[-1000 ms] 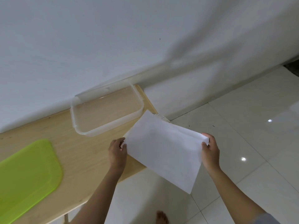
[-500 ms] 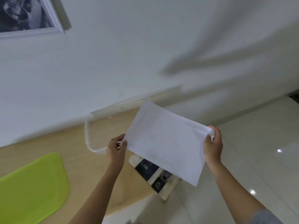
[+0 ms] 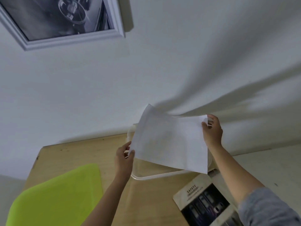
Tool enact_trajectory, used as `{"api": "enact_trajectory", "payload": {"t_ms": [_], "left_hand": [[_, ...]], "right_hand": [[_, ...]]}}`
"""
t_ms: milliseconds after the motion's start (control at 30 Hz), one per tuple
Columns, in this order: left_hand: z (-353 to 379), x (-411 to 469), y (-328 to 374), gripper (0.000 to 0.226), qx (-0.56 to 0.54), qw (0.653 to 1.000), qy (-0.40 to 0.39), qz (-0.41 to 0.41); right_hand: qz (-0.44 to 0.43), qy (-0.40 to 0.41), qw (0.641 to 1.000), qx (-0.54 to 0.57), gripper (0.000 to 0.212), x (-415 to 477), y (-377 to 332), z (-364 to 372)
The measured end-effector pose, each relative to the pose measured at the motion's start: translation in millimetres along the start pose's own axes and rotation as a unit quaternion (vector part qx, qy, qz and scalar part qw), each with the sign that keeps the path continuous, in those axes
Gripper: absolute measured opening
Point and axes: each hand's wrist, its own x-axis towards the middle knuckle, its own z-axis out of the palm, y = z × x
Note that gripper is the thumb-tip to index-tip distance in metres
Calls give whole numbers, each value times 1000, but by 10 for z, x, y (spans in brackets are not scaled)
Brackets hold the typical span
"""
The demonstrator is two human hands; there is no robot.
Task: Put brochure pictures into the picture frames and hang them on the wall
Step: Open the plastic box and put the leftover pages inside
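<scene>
Both forearms reach forward; left grip and higher right grip each pinch an edge of the sheet.

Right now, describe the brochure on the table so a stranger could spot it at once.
Start at the wooden table by the white wall and go to its near right corner, in front of the clear plastic container. The brochure lies flat there. It bears the word SAFETY above dark pictures, unlike the plain white sheet held above and the lime-green lid.
</scene>
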Motion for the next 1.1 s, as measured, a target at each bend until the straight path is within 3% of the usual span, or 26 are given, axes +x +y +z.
{"api": "enact_trajectory", "payload": {"t_ms": [200, 500, 700, 867, 967, 1100], "left_hand": [[155, -130, 5, 39, 65, 998, 13, -6], [312, -375, 58, 50, 106, 992, 58, -42], [417, -369, 63, 43, 168, 979, 105, 38], [617, -120, -19, 46, 298, 940, -32, 162], [688, 46, -132, 65, 404, 895, -138, 129], [675, 155, -284, 79, 491, 842, -209, 80]], "right_hand": [[-29, -51, 998, -26, 38, 136, 144, 215], [-152, -158, 965, -143, 41, 322, 309, 267], [-181, -216, 935, -215, 55, 322, 334, 204], [-231, -230, 911, -252, 54, 114, 396, 178], [-219, -297, 883, -290, 57, -69, 462, 232], [-155, -346, 841, -386, 65, -231, 613, 351]]}}
